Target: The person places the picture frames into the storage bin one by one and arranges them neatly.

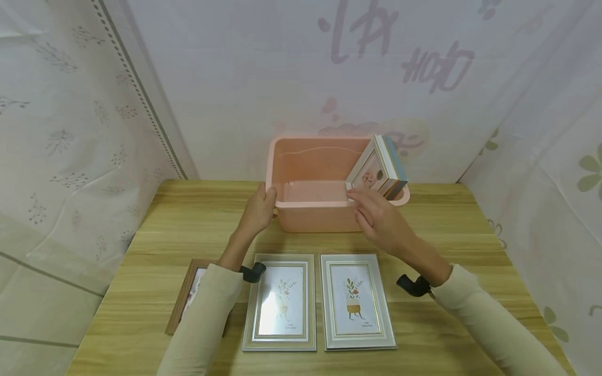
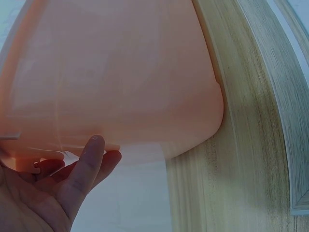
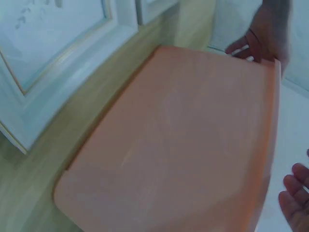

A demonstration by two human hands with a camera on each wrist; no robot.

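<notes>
A pink plastic bin (image 1: pixel 312 216) stands at the back of the wooden table. My left hand (image 1: pixel 258 209) grips its left rim; in the left wrist view the thumb (image 2: pixel 89 162) lies along the bin's outer wall. Inside the bin's right end, several picture frames (image 1: pixel 369 172) lean together, tilted, a white one foremost and a blue edge behind. My right hand (image 1: pixel 383 216) reaches over the front rim, its fingertips at the white frame's lower left corner. The right wrist view shows the fingers (image 3: pixel 297 193) loosely bent at its edge, with no frame visible between them.
Nearer on the table (image 1: pixel 437 224) lie a champagne-coloured frame (image 1: pixel 249 324) and a white frame (image 1: pixel 388 324), both with plant pictures. A brown frame (image 1: pixel 181 297) at the left is partly under my left sleeve. Patterned cloth (image 1: pixel 263 68) hangs behind and at both sides.
</notes>
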